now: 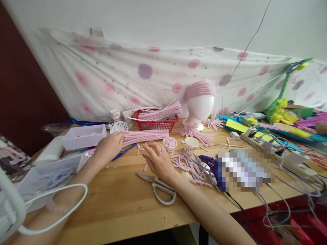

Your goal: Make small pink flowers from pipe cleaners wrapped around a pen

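Observation:
My left hand [112,145] is at the left end of a bundle of pink pipe cleaners [148,136], its fingers curled together. What sits between those fingertips is hidden. Just behind it lies a silver tiara [119,126]. My right hand [158,160], wearing a ring, hovers over the table with fingers apart and nothing visible in them. Close to its fingertips stands a paper cup [170,145] filled with small pink pieces. Below the right wrist lie scissors [163,194] with pale handles. A blue pen [124,152] rests between the hands.
A foam head [200,107] with a pink band stands behind, beside a red basket [157,126] of pipe cleaners. Right of my hand are a white cup [191,145], cut pipe cleaners [191,168], a blue glue gun [216,168] and cables. White trays [84,136] stand left.

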A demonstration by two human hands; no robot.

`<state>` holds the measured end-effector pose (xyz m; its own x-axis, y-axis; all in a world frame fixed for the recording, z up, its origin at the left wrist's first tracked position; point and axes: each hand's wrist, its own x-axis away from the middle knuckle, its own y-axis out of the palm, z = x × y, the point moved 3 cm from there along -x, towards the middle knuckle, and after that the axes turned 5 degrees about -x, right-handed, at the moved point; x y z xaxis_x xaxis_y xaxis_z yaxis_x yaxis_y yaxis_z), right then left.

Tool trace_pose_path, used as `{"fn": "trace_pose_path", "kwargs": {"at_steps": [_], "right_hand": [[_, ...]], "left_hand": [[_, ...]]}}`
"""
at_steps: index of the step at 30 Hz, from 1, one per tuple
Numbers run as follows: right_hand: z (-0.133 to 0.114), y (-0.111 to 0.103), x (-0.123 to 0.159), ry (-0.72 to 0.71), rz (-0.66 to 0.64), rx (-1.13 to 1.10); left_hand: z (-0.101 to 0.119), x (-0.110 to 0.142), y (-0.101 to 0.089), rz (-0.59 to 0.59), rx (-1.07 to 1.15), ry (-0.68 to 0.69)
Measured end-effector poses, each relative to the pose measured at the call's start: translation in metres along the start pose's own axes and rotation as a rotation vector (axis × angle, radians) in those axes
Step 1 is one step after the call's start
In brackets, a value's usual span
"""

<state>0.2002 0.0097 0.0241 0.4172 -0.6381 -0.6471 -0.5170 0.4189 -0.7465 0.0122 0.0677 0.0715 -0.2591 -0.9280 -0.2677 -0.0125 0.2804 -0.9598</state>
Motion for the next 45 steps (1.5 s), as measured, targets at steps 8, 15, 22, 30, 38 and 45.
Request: {"fn": "trace_pose_path", "kwargs": {"at_steps": [8, 15, 22, 30, 38, 45], "right_hand": [[-0.005, 0.014, 0.008, -0.189, -0.241, -0.04], [-0.012, 0.006, 0.005, -0.231, -0.219, -0.034], [-0.014, 0.009, 0.008, -0.273, -0.141, -0.077], [-0.02, -0.008, 0.007, -0.151, -0.01, -0.239], [-0.01, 0.0, 0.004, -0.108, -0.167, -0.423], [-0.009, 0.0, 0.005, 0.029, -0.188, -0.55]], "left_hand": [[0.022, 0.058, 0.014, -0.302, 0.707, 0.308], [-0.029, 0.019, 0.067, 0.045, 0.395, 0.016], [-0.038, 0.028, 0.068, 0.146, 0.291, 0.019], [-0.022, 0.039, 0.039, 0.071, 0.722, 0.216], [0.008, 0.055, 0.03, -0.44, 1.149, 0.322], [0.01, 0.057, 0.044, -0.538, 1.425, 0.168]]}}
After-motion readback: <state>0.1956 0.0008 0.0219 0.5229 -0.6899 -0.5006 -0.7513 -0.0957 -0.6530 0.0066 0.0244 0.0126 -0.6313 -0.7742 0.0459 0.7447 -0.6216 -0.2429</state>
